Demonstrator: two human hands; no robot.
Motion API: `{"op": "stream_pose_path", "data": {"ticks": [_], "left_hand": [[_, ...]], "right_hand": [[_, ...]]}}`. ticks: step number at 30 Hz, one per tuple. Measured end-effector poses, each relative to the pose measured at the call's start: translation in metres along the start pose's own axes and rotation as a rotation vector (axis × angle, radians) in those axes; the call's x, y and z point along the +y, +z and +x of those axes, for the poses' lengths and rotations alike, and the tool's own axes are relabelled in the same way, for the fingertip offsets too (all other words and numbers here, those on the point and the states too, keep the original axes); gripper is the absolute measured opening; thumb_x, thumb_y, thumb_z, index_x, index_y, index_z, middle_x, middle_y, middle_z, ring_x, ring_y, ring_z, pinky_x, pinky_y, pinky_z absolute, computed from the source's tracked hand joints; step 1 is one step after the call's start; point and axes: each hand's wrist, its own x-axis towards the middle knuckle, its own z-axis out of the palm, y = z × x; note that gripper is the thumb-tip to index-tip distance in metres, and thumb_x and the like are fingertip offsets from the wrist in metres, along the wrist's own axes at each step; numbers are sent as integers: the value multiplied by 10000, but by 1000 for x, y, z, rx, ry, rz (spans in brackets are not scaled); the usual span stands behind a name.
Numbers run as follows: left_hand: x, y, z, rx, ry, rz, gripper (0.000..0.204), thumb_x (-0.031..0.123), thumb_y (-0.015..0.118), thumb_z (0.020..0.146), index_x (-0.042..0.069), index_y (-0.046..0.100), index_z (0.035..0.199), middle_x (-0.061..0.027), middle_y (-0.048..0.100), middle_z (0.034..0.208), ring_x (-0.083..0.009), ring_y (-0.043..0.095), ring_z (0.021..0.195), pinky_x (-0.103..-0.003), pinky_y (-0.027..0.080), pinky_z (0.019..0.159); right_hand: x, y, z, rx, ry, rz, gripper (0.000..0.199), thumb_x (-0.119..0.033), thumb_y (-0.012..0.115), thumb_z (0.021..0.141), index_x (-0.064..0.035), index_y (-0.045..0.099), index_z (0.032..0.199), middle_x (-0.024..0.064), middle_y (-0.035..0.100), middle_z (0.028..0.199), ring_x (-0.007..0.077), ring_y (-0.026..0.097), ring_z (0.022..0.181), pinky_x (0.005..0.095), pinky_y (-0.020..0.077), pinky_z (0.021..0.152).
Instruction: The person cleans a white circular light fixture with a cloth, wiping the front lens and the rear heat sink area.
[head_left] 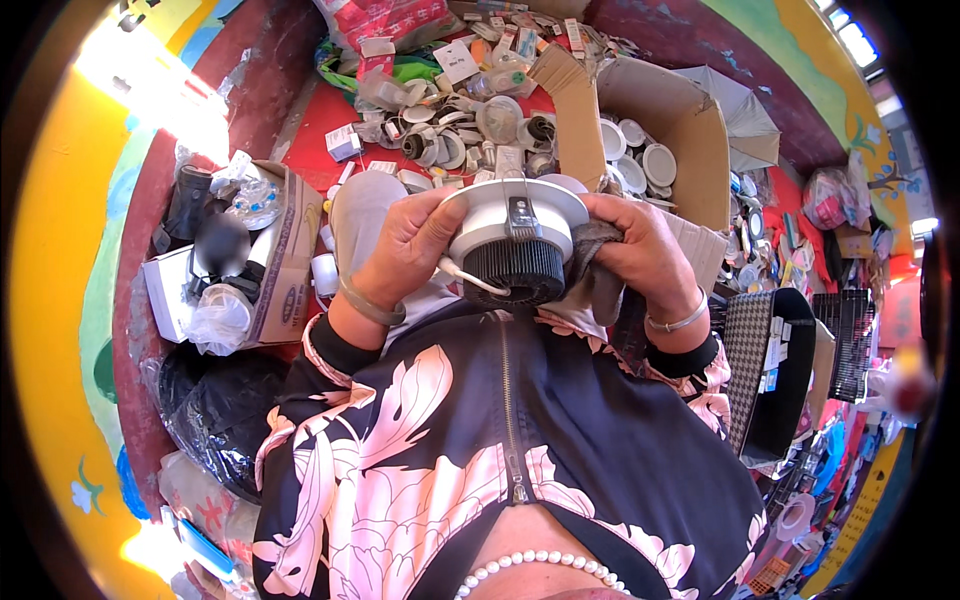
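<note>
A round recessed downlight (480, 222) is held up in front of my chest, with a white rim, a black ribbed heat sink (515, 268), a metal spring clip and a short white cable. My left hand (408, 245) grips the rim on its left side, thumb on the near face. On the other side my right hand (645, 252) is closed around a dark grey cloth (592, 243) and presses it to the rim. The fingers of both hands behind the light are partly hidden.
Beyond the light, many small lamps and fittings (450, 140) lie heaped on red cloth. An open cardboard box (665, 100) with round white lights (660, 163) stands at the far right. Another carton (290, 255) sits at left, above a black plastic bag (215, 410). A checked bin (750, 360) is at right.
</note>
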Motion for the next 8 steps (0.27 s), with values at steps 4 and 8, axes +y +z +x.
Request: {"op": "stream_pose_path", "data": {"ticks": [4,8], "left_hand": [[5,0,1,-25,43,97,336,288,472,970,-15,616,961,6,556,736,-52,487,681,-216,407,599],[12,1,2,-63,128,185,321,280,485,964,-13,616,954,-8,549,727,-67,479,667,-221,402,596]], "right_hand": [[-1,-1,0,-33,-40,-88,399,54,529,708,-6,616,1093,84,653,851,96,565,810,256,466,757],[-4,-2,-1,-32,-56,-107,408,57,512,709,-6,613,1099,92,660,856,104,571,813,261,466,765]]}}
